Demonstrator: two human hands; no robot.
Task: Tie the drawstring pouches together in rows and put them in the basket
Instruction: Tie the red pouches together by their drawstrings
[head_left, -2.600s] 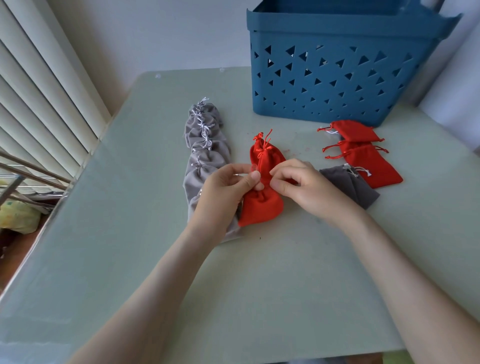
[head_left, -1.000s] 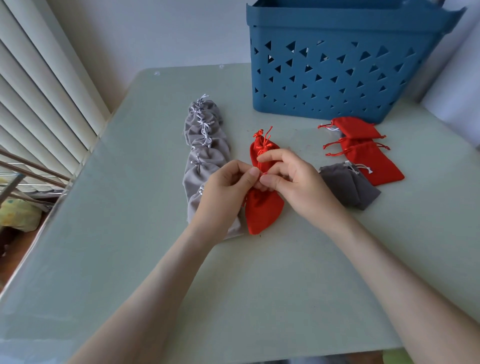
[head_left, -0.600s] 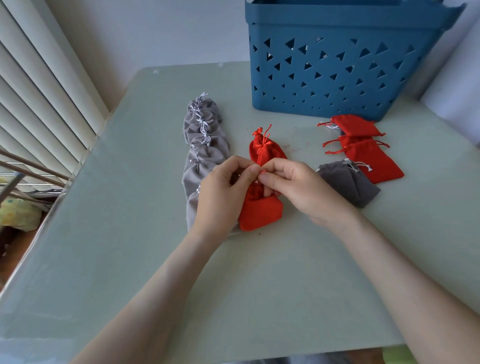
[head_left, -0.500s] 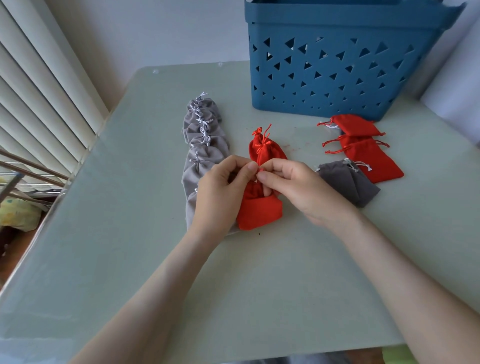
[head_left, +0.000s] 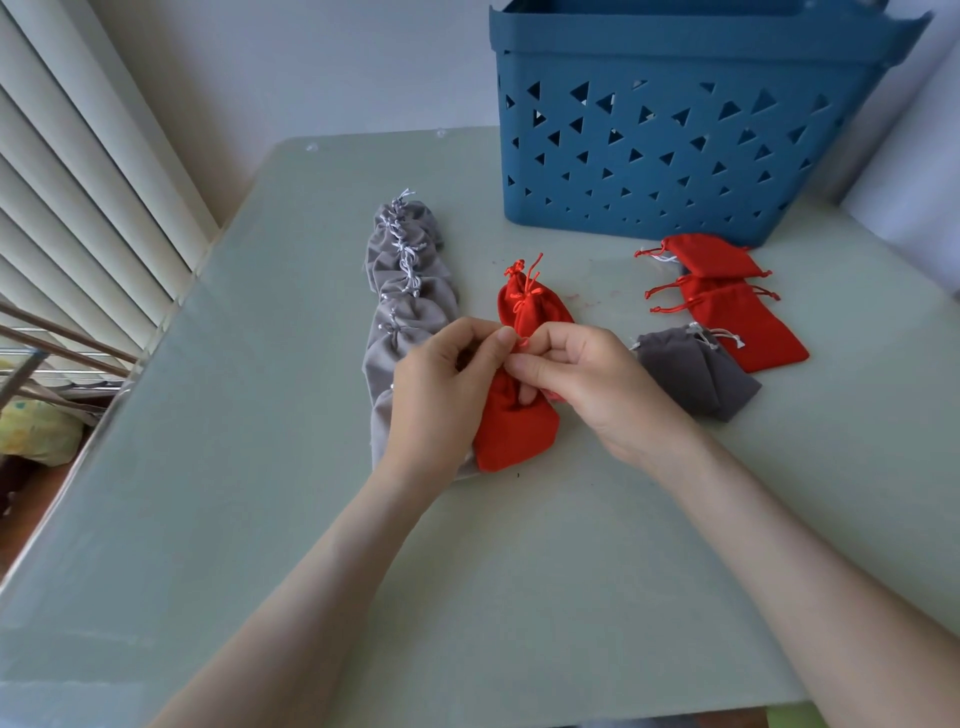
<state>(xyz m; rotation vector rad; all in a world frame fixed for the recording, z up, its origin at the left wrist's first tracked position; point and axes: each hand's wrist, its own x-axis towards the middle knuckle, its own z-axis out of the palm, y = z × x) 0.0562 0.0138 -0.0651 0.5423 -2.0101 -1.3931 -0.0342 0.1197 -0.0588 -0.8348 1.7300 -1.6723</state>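
Note:
A short row of red drawstring pouches (head_left: 519, 431) lies at the table's middle, its far end knotted. My left hand (head_left: 441, 384) and my right hand (head_left: 587, 379) meet over it, each pinching a red drawstring (head_left: 521, 342) between thumb and fingertips. To the left a long tied row of grey pouches (head_left: 402, 291) lies flat, its near end under my left hand. Loose red pouches (head_left: 737, 322) and a dark grey pouch (head_left: 696, 374) lie to the right. The blue basket (head_left: 675, 130) stands at the back right.
The pale green table (head_left: 260, 467) ends at a near edge below my forearms. White blinds (head_left: 78, 182) and a railing run along the left side. A white wall stands behind the basket.
My hands have shifted the nearest red pouch slightly while working its strings; thumbs and fingertips have closed together at the knot. The other pouches and the basket have stayed put.

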